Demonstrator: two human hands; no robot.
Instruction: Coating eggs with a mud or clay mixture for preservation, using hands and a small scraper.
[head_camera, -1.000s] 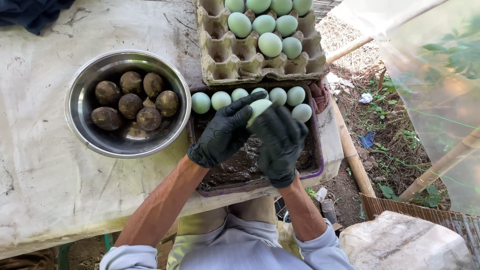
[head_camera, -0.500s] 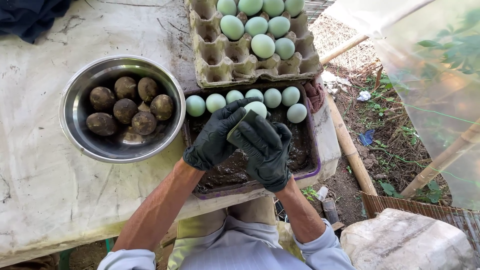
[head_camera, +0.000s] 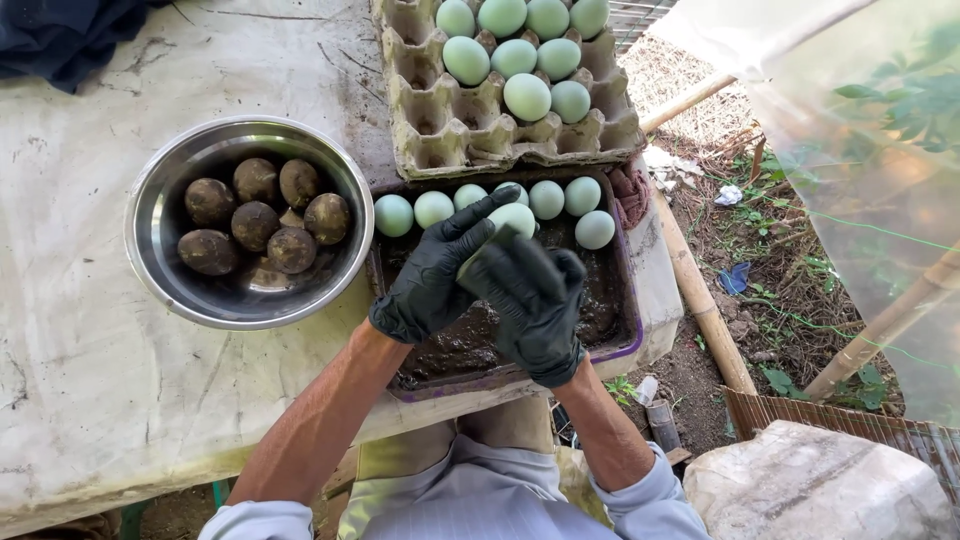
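On a stained white table (head_camera: 110, 400) outdoors, a pale green egg (head_camera: 508, 222) is clasped between the gloved left hand (head_camera: 432, 272) and right hand (head_camera: 535, 305) above a mud-filled tray (head_camera: 625, 320), beside a steel bowl (head_camera: 150, 200) of mud-coated eggs (head_camera: 262, 220).

shiny metal bowl (head_camera: 150, 200) – rough pulp-paper egg tray (head_camera: 430, 120)

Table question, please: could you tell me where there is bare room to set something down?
Bare cloth lies left of and in front of the steel bowl, and between the bowl and the dark cloth at the far corner. It is crowded around the mud tray, egg carton and both gloved hands, left hand, right hand.
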